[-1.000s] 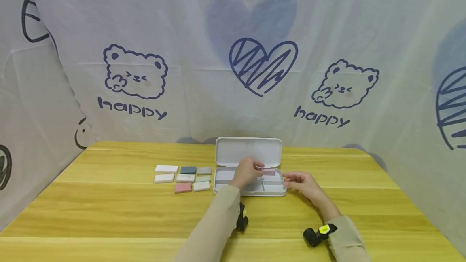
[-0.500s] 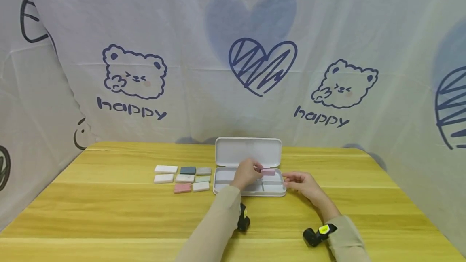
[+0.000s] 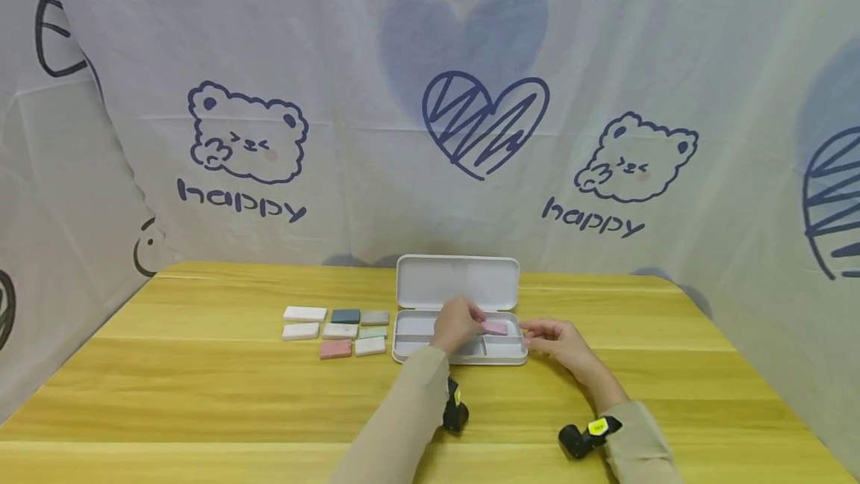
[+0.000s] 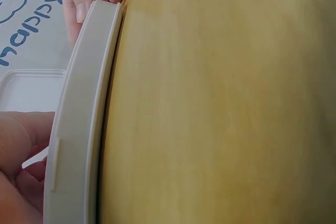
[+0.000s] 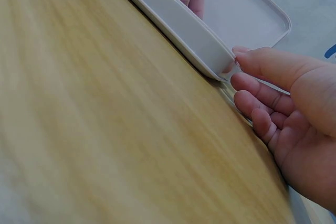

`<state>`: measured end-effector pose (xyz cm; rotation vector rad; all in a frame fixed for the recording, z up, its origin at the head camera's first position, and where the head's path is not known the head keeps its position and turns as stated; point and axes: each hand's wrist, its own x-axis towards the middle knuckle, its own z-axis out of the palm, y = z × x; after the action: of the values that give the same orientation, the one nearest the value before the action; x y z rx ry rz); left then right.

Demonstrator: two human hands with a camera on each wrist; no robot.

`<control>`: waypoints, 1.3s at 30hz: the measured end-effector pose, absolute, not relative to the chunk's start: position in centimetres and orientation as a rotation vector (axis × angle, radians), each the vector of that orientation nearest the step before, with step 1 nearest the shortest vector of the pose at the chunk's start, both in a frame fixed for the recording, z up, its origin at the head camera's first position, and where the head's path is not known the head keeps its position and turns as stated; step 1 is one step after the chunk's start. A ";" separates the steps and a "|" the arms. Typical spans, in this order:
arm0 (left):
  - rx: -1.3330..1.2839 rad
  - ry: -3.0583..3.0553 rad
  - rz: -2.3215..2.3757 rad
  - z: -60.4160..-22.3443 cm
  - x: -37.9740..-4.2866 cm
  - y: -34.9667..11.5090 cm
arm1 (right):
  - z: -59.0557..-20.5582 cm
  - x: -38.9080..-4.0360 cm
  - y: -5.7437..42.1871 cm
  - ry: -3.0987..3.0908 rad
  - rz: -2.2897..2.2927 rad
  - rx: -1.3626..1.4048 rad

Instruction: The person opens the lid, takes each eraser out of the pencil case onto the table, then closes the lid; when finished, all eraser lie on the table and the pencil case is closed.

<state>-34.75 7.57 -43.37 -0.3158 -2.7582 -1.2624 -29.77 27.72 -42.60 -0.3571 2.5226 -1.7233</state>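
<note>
In the head view, a white pencil case (image 3: 440,359) lies open on the table, its hinged lid (image 3: 457,282) raised at the back. Dividers split its base into compartments. My left hand (image 3: 457,323) reaches over the case and pinches a small pink block (image 3: 496,328), which looks like an eraser, at the right part of the back compartment. The block is hidden in both wrist views. At the case's right end, my right hand (image 3: 561,342) holds the rim and end wall; the right wrist view shows the thumb (image 5: 262,61) on the corner, the other fingers bent below.
Left of the case, several flat blocks lie in loose rows: white ones (image 3: 305,314), a dark blue one (image 3: 346,316), a grey one (image 3: 374,317), a pale green one (image 3: 372,332) and a pinkish-red one (image 3: 335,349). A printed curtain (image 3: 363,133) hangs behind the wooden table (image 3: 201,394).
My left hand has brought the pink block slightly down and toward me, lower in the case's back compartment, where it now lies flatter. My right hand stays at the right end.
</note>
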 end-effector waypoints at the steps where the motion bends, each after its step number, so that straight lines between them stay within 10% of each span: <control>1: -0.327 -2.758 -1.238 -44.4 -35.6 7.6 | -42.6 -29.8 27.7 2.524 -1.724 -0.351; 11: -0.287 -2.745 -1.142 -47.7 -38.2 8.3 | -42.3 -29.7 27.5 2.524 -1.715 -0.337; 21: -0.469 -2.643 -1.150 -66.3 -54.6 11.7 | -42.2 -29.7 27.5 2.529 -1.714 -0.338; 30: -0.465 -2.560 -1.432 -47.9 -38.4 8.1 | -42.5 -29.8 27.5 2.529 -1.724 -0.352; 39: -0.238 -2.366 -2.208 -42.2 -33.8 7.3 | -42.6 -29.8 27.5 2.537 -1.720 -0.347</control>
<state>-33.82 7.26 -42.18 -0.2382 -2.3658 -2.2082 -29.79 27.53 -42.61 -0.3473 2.5369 -1.7201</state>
